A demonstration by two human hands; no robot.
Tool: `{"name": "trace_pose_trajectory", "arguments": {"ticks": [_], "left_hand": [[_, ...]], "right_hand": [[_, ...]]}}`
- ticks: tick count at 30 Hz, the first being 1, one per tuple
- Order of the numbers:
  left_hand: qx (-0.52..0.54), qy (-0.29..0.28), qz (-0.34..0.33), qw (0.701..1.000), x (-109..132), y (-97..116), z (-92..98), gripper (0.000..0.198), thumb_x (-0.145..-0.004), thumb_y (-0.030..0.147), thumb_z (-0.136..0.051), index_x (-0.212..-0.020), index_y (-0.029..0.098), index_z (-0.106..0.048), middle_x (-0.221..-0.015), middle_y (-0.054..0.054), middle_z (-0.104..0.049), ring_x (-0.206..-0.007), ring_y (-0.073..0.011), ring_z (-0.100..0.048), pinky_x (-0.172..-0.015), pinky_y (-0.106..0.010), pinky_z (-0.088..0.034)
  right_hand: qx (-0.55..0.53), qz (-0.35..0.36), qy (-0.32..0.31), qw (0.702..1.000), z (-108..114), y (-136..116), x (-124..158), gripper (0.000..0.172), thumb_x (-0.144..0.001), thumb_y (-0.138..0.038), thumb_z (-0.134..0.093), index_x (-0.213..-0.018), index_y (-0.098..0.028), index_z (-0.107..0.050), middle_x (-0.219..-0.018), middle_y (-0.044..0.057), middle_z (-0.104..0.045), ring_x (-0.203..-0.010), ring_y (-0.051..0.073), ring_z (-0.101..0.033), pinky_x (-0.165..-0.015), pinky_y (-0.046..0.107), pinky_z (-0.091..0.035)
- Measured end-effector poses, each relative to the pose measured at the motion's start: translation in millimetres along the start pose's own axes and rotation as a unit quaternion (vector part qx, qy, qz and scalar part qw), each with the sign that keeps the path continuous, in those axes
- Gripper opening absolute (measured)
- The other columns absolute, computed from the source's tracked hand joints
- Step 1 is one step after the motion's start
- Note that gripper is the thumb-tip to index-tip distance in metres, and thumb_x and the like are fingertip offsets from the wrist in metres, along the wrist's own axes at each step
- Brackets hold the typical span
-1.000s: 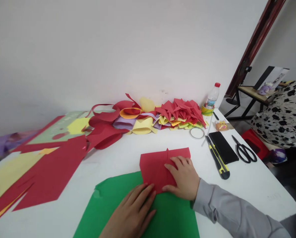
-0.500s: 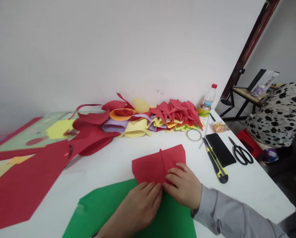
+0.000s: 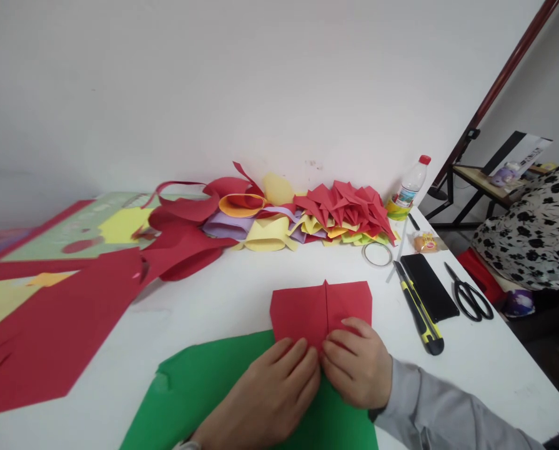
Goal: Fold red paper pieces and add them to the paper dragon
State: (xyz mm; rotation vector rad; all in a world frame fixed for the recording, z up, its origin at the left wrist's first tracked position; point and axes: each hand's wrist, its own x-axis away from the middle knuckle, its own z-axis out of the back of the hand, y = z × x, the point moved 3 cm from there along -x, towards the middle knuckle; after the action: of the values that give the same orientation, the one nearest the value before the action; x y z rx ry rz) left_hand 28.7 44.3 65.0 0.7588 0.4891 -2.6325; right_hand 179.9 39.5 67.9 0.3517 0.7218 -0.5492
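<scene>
A folded piece of red paper (image 3: 302, 309) with a raised crease down its middle lies partly over a large green sheet (image 3: 204, 369). My left hand (image 3: 277, 390) has its fingers bent together on the paper's near edge. Right beside it, my right hand (image 3: 356, 362) grips the same edge, its fingers curled and close together. Both thumbs are hidden, and the hands nearly meet at the crease. Beneath my forearms the green sheet covers the front of the white table (image 3: 494, 375).
On the right lie a utility knife (image 3: 420, 309), a black phone (image 3: 429, 286), scissors (image 3: 469, 294) and a tape roll (image 3: 376, 254). Behind stand a bottle (image 3: 410, 184) and folded red paper pieces (image 3: 345, 206). Red sheets (image 3: 73, 325) spread leftward. A person in a floral garment (image 3: 536, 231) sits at right.
The view has shifted, so everything sits a little further right. The red paper has turned slightly and now lies squarer to me. Both hands stay on its near edge, with the right fingers more curled.
</scene>
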Motion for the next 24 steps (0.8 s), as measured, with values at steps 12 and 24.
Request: {"name": "trace_pose_trajectory", "arguments": {"ticks": [12, 24], "left_hand": [[-0.029, -0.001, -0.025, 0.999, -3, -13, 6.1, 0.031, -0.094, 0.013, -0.043, -0.066, 0.02, -0.054, -0.055, 0.001, -0.052, -0.055, -0.0175, -0.042, -0.061, -0.036, -0.031], [-0.033, -0.103, -0.019, 0.994, -2, -21, -7.1, 0.027, -0.093, 0.01, -0.042, -0.071, 0.018, -0.056, -0.063, -0.001, -0.054, -0.056, -0.0176, -0.044, -0.063, -0.036, -0.031]], "right_hand": [[0.002, -0.016, 0.014, 1.0, 12, 2, 1, 0.023, -0.092, -0.009, -0.045, -0.083, -0.013, -0.066, -0.086, 0.005, -0.073, -0.081, 0.018, -0.06, -0.082, 0.04, -0.044], [-0.001, -0.027, 0.002, 1.0, 0, 14, 9, 0.022, -0.092, -0.007, -0.045, -0.091, -0.012, -0.067, -0.09, 0.007, -0.073, -0.086, 0.019, -0.061, -0.083, 0.04, -0.044]]}}
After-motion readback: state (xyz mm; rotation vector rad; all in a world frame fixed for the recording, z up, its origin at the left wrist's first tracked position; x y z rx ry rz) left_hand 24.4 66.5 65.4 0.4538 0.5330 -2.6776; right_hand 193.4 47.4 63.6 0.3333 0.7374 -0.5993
